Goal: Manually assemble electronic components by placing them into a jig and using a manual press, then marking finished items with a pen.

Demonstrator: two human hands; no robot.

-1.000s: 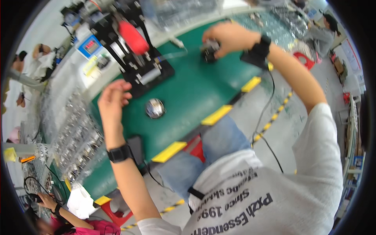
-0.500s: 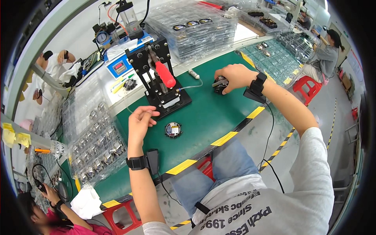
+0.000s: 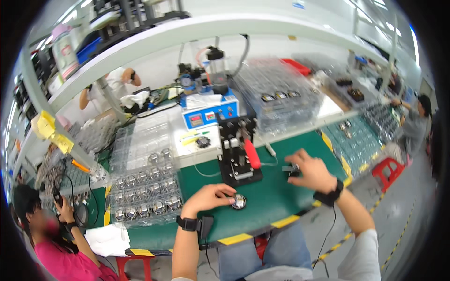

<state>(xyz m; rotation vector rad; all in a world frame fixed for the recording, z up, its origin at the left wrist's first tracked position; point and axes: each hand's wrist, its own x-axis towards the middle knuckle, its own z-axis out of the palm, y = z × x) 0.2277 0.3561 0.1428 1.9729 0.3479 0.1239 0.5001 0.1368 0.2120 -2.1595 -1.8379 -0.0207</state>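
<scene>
My left hand [image 3: 209,198] reaches over the green mat, its fingers stretched out and apart. Its fingertips meet the left edge of a small round electronic module [image 3: 239,202] with a dark rim, which lies on the mat. Farther right, my right hand [image 3: 310,172] is curved around a dark round part [image 3: 293,172] with a flat metal strip across it. Motion blurs these fingers, so whether they grip the part cannot be made out. Between my hands, slightly farther back, stands a black hand press [image 3: 239,161] with a red lever handle [image 3: 252,154].
Clear trays [image 3: 140,191] of round modules lie left, near a white cloth [image 3: 108,241]. Behind the press are a blue control box [image 3: 209,112] and another round module [image 3: 203,142]. Stacked clear trays [image 3: 281,112] stand back right. A co-worker in pink [image 3: 65,253] sits left.
The view has tilted upward, bringing in the overhead shelf. My left hand has come to the round module from beside the press. The right hand remains at the dark part, its fingers now blurred.
</scene>
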